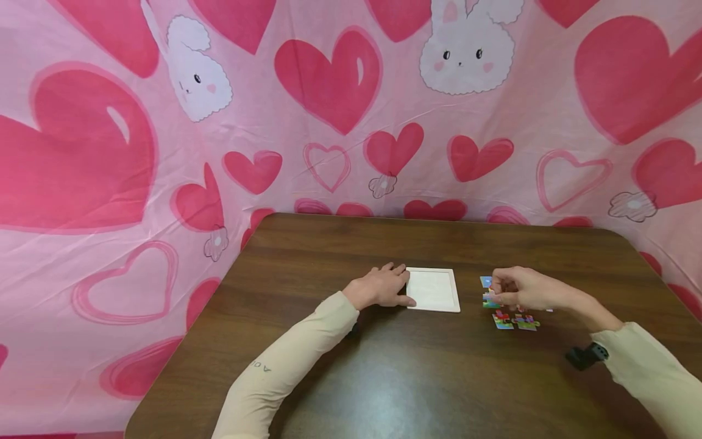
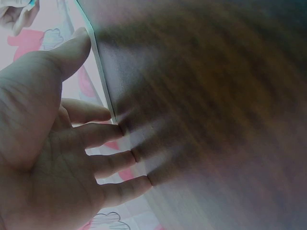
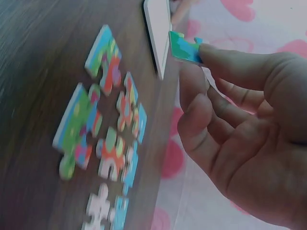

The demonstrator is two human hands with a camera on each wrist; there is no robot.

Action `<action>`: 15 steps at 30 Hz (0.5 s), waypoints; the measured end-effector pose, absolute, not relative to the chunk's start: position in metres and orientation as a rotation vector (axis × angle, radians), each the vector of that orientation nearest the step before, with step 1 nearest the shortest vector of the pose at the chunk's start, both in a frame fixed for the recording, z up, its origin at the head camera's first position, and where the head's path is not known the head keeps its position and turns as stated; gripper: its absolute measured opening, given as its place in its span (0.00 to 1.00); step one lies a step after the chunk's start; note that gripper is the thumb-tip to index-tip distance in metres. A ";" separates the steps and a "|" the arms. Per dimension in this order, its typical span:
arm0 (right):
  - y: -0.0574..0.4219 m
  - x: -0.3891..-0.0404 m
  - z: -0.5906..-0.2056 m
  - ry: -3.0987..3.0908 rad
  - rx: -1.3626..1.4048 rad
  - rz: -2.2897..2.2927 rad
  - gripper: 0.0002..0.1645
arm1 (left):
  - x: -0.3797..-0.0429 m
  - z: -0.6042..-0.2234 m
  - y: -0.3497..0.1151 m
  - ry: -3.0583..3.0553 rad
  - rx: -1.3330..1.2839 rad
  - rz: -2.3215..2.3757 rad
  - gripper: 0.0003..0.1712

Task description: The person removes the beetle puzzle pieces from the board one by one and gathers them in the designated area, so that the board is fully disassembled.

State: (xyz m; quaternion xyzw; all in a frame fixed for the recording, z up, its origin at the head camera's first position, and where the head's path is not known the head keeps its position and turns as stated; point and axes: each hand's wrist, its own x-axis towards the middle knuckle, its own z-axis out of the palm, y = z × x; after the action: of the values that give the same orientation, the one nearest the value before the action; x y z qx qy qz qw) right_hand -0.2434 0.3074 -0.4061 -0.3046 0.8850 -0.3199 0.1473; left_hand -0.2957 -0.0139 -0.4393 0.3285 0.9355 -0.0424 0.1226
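Note:
A white square puzzle frame (image 1: 433, 290) lies flat on the table with a raised rim. My left hand (image 1: 386, 285) rests at its left edge, fingers spread, with the thumb touching the near-left corner; the left wrist view shows the fingertips against the frame's edge and the tabletop. To the right of the frame, my right hand (image 1: 521, 288) pinches a green and blue jigsaw piece (image 3: 184, 48) between thumb and fingers, above the table. Several loose jigsaw pieces (image 3: 76, 117) lie under and beside that hand, partly hidden by it in the head view.
The brown wooden table (image 1: 384, 372) has rounded corners. A pink cloth (image 1: 329, 91) with hearts and rabbits hangs behind it and on the left. A black wrist strap (image 1: 587, 355) sits on the right forearm.

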 end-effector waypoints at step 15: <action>0.358 -0.244 -0.403 2.431 -0.766 -0.919 0.13 | -0.299 -0.439 -0.010 2.732 0.935 -0.123 0.47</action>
State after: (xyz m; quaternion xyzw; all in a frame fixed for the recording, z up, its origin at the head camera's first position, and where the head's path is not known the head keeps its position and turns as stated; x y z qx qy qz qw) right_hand -0.2442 0.3580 -0.4025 -0.2760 0.8764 -0.3314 0.2142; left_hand -0.2985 -0.0102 -0.4393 0.3210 0.9378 -0.0424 0.1254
